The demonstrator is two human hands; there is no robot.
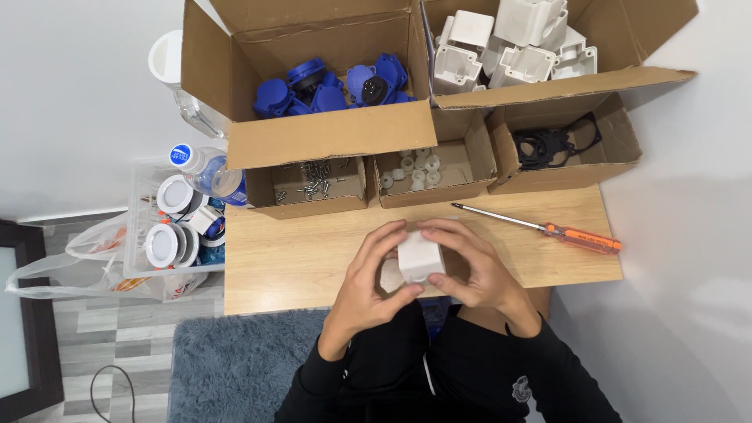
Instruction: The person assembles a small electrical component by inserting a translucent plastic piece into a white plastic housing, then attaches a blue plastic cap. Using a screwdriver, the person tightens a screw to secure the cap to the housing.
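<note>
Here the wooden table point(298, 258) spans the middle of the head view. Along its far edge stands a row of cardboard boxes.

Far left, the large box point(235, 70) holds blue socket parts point(329, 86). Far right, a second large box point(627, 23) holds white plastic housings point(509, 39). Nearer, three small boxes sit side by side: the left one point(313, 200) holds loose screws point(313, 176), the middle one point(462, 168) holds small white rings or caps point(415, 168), and the right one point(619, 145) holds black gaskets point(552, 141).

Left of the table, a clear bin point(141, 196) holds tape rolls point(168, 243) and a plastic bottle point(207, 168).

An orange-handled screwdriver point(548, 229) lies on the table right of the hands, apart from them. Its shaft points far-left and its handle lies near-right. The right hand is the nearer one to it.

The white housing point(419, 257) is held just above the near middle of the table, between both hands. It looks roughly cubic, with no clear long axis. The left hand point(372, 278) curls around its left and near sides, thumb on the near edge. The right hand point(478, 270) wraps its right and far sides, fingers arched over the top. Both hands are closed narrowly on the housing. Whether it touches the table I cannot tell.
</note>
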